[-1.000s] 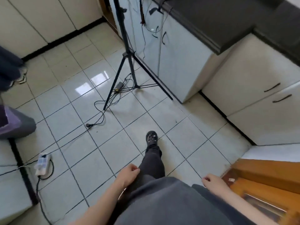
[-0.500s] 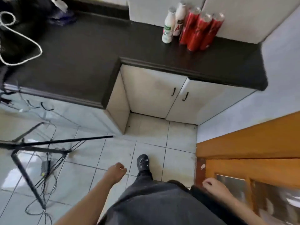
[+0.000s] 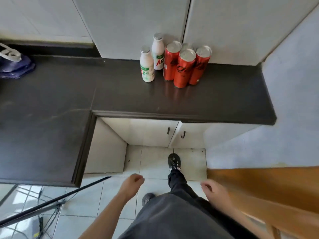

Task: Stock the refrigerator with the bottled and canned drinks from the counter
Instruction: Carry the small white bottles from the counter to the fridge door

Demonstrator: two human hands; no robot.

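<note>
My left hand (image 3: 132, 184) and right hand (image 3: 214, 190) hang loosely curled, holding nothing, low in front of the dark counter (image 3: 224, 99), where two white drink bottles (image 3: 147, 67) and a tight cluster of red cans (image 3: 183, 69) stand along its back edge, toward the right end.

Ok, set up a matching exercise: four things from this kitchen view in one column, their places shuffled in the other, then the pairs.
Column one
1. red cans
2. white bottles
3. blue bag
4. left hand

Column two
A. low in view, holding nothing
B. far left end of the countertop
C. just left of the cans
D. right end of the drinks group

Pairs: 1-D, 2-C, 3-B, 4-A
</note>
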